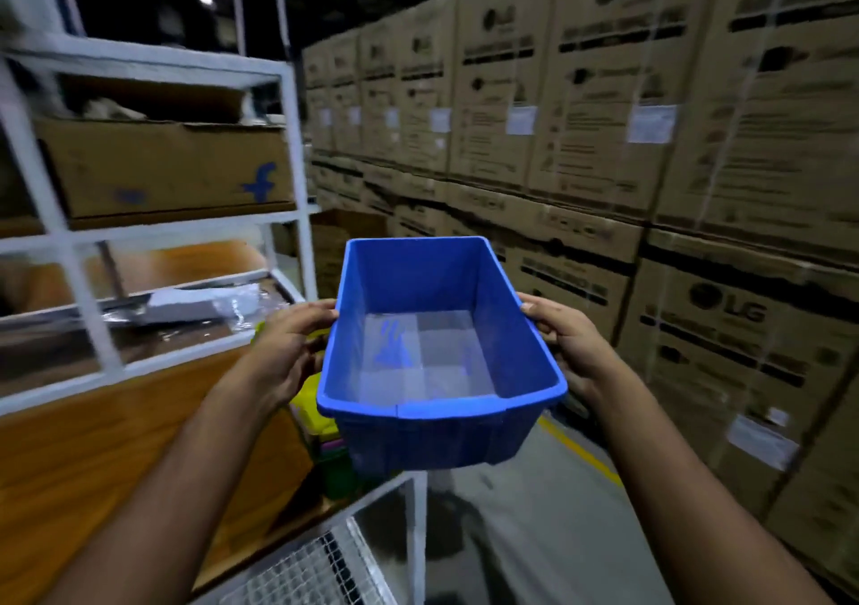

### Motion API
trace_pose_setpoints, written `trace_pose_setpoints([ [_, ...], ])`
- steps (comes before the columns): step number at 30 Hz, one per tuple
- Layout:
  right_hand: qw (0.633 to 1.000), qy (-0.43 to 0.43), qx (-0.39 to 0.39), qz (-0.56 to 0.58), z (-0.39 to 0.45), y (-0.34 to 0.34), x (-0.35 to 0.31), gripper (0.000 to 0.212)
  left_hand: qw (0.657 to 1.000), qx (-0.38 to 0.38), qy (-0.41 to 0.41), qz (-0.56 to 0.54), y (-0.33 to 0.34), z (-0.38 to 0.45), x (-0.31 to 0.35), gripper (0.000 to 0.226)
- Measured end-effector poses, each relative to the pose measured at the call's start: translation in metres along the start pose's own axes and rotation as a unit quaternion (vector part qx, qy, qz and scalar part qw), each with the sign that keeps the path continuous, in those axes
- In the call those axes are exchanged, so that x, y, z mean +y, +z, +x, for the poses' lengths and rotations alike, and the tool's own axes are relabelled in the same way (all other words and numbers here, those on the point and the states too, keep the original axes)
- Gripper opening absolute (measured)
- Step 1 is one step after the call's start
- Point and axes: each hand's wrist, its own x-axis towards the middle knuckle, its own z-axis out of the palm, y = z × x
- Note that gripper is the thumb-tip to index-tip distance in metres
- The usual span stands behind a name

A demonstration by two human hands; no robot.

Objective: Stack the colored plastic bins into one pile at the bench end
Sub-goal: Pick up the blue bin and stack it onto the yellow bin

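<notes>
1. I hold the blue bin (437, 325) in the air in front of me, with both hands on its long sides.
2. My left hand (286, 349) grips the left rim; the fingers are curled around the edge and the thumb lies near the top of it.
3. My right hand (564, 339) grips the right rim in the same way, with the fingertips hooked over the edge.
4. The bin is open side up and a little tilted, and inside I see only its pale bottom.
5. Under the bin, at the end of the wooden bench (93, 456), some other bins (320, 414) stand, yellow on top; they are partly hidden and blurred.
6. To the left is a white rack (288, 149), to the right a wall of cartons (604, 93).
</notes>
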Motion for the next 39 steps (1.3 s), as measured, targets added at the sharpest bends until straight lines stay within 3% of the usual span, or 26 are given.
trace_pose_setpoints([
  [6, 0.994, 0.039, -0.103, 0.013, 0.082, 0.043, 0.004, 0.031, 0.993, 0.118, 0.014, 0.008, -0.031, 0.008, 0.012, 0.017],
  [12, 0.986, 0.072, -0.152, 0.003, 0.138, 0.083, 0.018, 0.034, 0.986, 0.163, 0.017, -0.005, -0.063, 0.031, 0.013, 0.017],
  [23, 0.979, 0.101, -0.174, -0.025, 0.191, 0.088, 0.043, 0.027, 0.985, 0.174, -0.008, -0.008, -0.074, 0.058, -0.01, 0.02],
  [32, 0.975, 0.109, -0.186, -0.053, 0.209, 0.084, 0.082, 0.027, 0.97, 0.241, -0.019, 0.004, -0.076, 0.056, -0.039, 0.013],
  [39, 0.965, 0.102, -0.167, -0.176, 0.215, 0.079, 0.11, 0.022, 0.958, 0.271, -0.079, 0.05, -0.077, 0.058, -0.07, 0.024],
])
